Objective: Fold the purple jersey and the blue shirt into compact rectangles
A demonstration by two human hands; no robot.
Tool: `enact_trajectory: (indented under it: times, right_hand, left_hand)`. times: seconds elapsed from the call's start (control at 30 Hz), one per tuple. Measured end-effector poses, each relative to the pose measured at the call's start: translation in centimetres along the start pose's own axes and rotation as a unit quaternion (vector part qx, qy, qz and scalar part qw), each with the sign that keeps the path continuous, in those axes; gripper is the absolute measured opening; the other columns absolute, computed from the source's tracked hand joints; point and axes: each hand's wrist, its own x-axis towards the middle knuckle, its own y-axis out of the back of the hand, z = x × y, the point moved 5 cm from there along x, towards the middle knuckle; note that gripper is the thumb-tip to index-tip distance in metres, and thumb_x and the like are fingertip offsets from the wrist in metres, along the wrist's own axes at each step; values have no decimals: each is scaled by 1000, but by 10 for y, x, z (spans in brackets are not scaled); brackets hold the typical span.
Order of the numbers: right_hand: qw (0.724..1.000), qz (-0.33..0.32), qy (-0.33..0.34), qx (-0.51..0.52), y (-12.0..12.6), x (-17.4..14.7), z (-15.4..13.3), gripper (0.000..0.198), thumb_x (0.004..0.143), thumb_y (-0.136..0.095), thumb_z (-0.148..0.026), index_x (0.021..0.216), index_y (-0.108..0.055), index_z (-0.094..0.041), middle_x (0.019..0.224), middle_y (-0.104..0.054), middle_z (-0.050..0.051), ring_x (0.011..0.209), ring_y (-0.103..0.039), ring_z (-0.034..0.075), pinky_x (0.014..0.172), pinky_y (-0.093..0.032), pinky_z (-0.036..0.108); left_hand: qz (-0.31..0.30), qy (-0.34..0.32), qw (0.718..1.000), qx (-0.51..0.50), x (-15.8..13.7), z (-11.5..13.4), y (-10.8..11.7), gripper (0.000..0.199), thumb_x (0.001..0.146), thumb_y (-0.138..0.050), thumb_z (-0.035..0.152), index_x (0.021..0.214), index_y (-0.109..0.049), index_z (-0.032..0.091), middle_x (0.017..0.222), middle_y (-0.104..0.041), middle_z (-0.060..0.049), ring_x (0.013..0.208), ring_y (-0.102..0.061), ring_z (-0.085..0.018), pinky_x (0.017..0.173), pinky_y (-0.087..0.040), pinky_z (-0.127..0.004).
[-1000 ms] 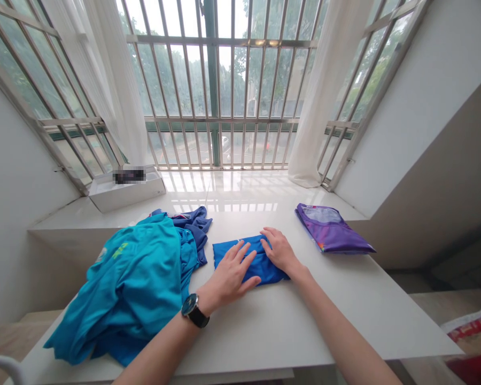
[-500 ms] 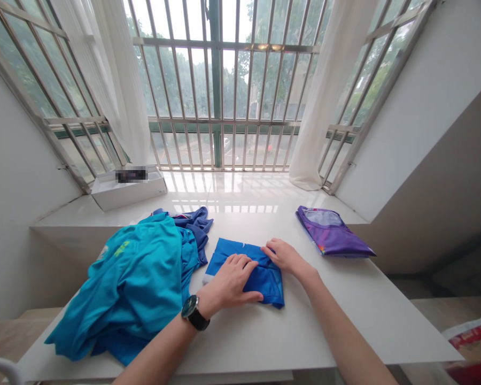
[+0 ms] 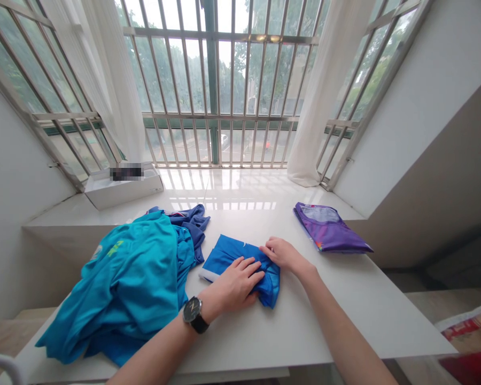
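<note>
A folded blue garment [image 3: 224, 254] with a white band on its left edge lies on the white table, its right part creased and bunched. Across its near right part rests my left hand [image 3: 240, 280], fingers over the cloth and thumb tucked at the near edge, gripping it. At the far right corner, my right hand [image 3: 282, 254] has its curled fingers closed on the fabric; the exact grip is partly hidden. Left of the garment lies a loose heap, with a teal shirt [image 3: 140, 272] on top and a dark blue garment [image 3: 198, 227] behind it.
A folded purple garment [image 3: 331, 230] lies on the right of the white table [image 3: 304, 331]. On the sill at back left is an open white box [image 3: 124, 192] with a blurred item. Barred windows and white curtains [image 3: 308, 133] stand behind. A red-patterned bag [image 3: 473, 331] is at lower right.
My left thumb has drawn in toward the garment's near edge, and the cloth's right side has bunched up. My right hand stays at the far corner. The view has shifted slightly.
</note>
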Motion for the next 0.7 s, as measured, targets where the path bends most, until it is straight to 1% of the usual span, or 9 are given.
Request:
enact_trajectory:
  times: [0.13, 0.23, 0.37, 0.43, 0.5, 0.53, 0.6, 0.63, 0.7]
  right_hand:
    - [1000, 16, 4, 19, -2, 0, 1, 39, 99, -47, -38, 68, -64, -20, 83, -65, 5, 73, -61, 15, 71, -43, 25]
    - [997, 18, 19, 71, -1, 1, -1, 39, 99, -46, -40, 71, -65, -20, 83, -65, 4, 74, -61, 15, 74, -45, 26]
    - [985, 3, 30, 167, 1, 2, -3, 49, 97, -42, -55, 75, -69, -19, 81, -66, 5, 77, -61, 17, 75, -47, 29]
    - [968, -29, 13, 250, 1, 3, -2, 59, 94, -39, -66, 80, -71, -18, 84, -68, 5, 80, -61, 18, 75, -47, 29]
    - [929, -93, -32, 357, -4, 2, 3, 70, 90, -35, -77, 86, -73, -17, 86, -69, 6, 77, -60, 18, 70, -47, 29]
    - [900, -127, -56, 414, -8, 1, 5, 75, 88, -33, -80, 88, -73, -17, 86, -69, 6, 75, -60, 17, 67, -47, 28]
    - [828, -181, -94, 522, -14, -2, 10, 80, 84, -33, -85, 93, -73, -16, 86, -69, 7, 74, -60, 17, 64, -48, 27]
    - [792, -197, -101, 569, -16, -3, 11, 81, 82, -35, -87, 95, -73, -16, 86, -69, 7, 76, -61, 18, 66, -49, 28]
    - [731, -208, -88, 644, -17, -4, 13, 80, 77, -44, -89, 99, -72, -17, 89, -70, 7, 81, -64, 19, 74, -52, 31]
  left_hand:
    - [2, 8, 1000, -9, 1, 0, 3, 44, 90, -54, 17, 133, -53, 21, 145, -54, -9, 139, -43, -29, 117, -32, -47]
    - [17, 32, 999, -31, 3, -3, 7, 38, 89, -48, 11, 125, -56, 21, 140, -58, -8, 134, -49, -25, 115, -37, -43]
    - [46, 51, 995, -66, 4, -6, 9, 31, 90, -46, 10, 117, -58, 20, 131, -63, -8, 123, -57, -23, 109, -42, -39]
    - [60, 71, 991, -97, 4, -11, 10, 29, 91, -45, 11, 115, -58, 20, 123, -66, -8, 115, -61, -23, 103, -45, -38]
    - [70, 102, 982, -145, 3, -19, 11, 25, 93, -45, 15, 113, -58, 21, 113, -69, -7, 104, -64, -23, 94, -48, -36]
    - [73, 120, 974, -177, 3, -24, 12, 23, 94, -45, 18, 113, -58, 21, 107, -70, -6, 97, -65, -22, 88, -49, -34]
    - [82, 156, 953, -246, 3, -34, 14, 21, 96, -44, 24, 111, -59, 20, 96, -70, -4, 85, -64, -20, 79, -49, -32]
    - [89, 169, 939, -285, 3, -39, 16, 22, 97, -45, 28, 109, -60, 19, 94, -70, -3, 83, -63, -20, 77, -48, -31]
    - [118, 185, 902, -372, 2, -47, 21, 26, 97, -47, 35, 109, -63, 18, 101, -70, -4, 90, -62, -21, 81, -48, -31]
